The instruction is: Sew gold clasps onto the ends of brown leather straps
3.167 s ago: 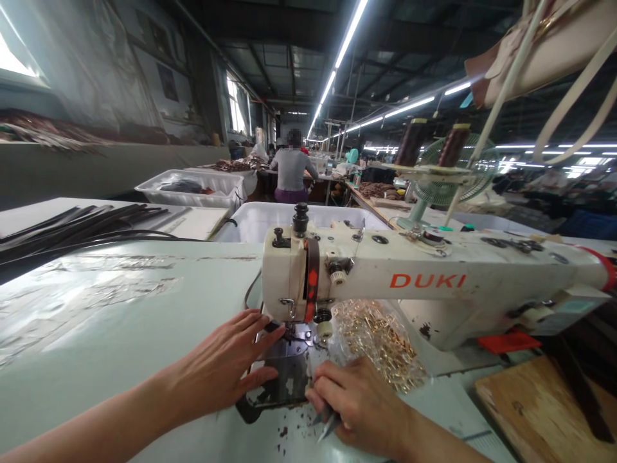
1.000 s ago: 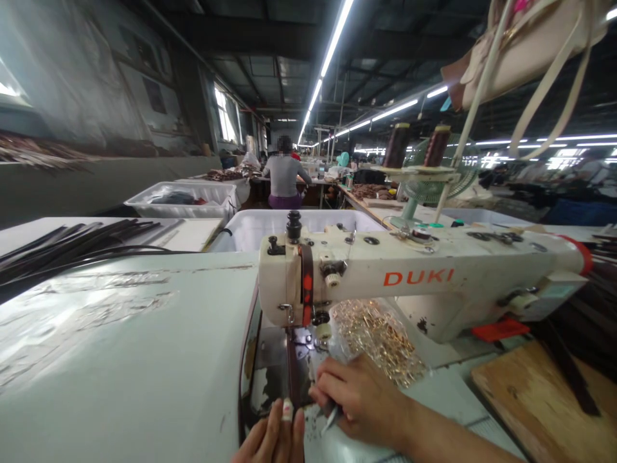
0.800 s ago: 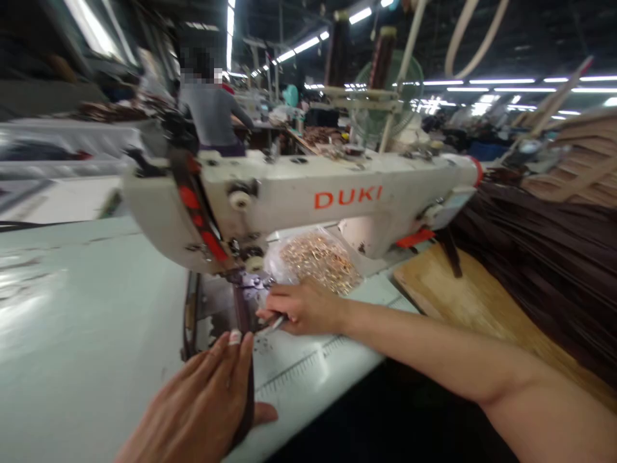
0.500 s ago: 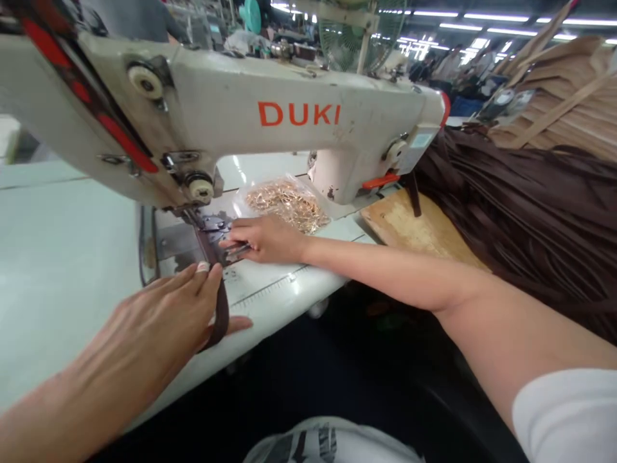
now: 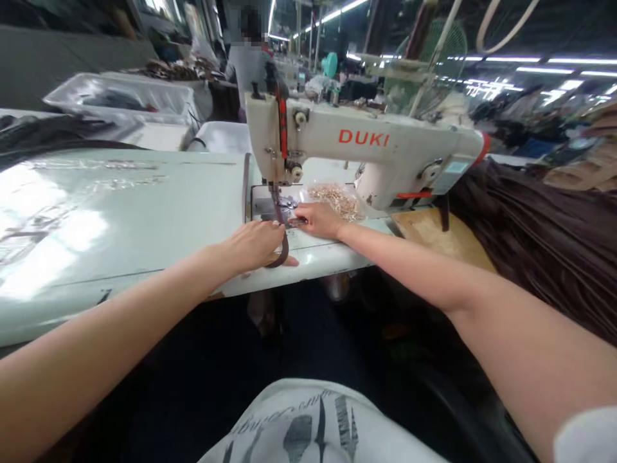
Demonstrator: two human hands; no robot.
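A white sewing machine (image 5: 337, 138) marked DUKI stands on the pale table. Under its needle area runs a narrow dark brown strap (image 5: 285, 249), whose near end curls down by the table's front edge. My left hand (image 5: 255, 245) lies over this strap, its fingers closed along it and the thumb sticking out beneath the loop. Just right of the needle plate, my right hand (image 5: 321, 220) is closed around a small, thin dark metal tool (image 5: 299, 221), partly hidden by the fingers. The right fingertips are close to the strap.
A clear bag of gold-coloured metal pieces (image 5: 337, 198) lies behind my right hand. Dark brown strips (image 5: 520, 238) are heaped at the right beside a wooden board (image 5: 443, 235). Clear plastic bins (image 5: 130, 96) stand at the back left. Another person (image 5: 248, 64) is behind the machine.
My view has pulled back and turned left, showing more of the table and the bins. Both hands keep nearly the same places at the strap and machine.
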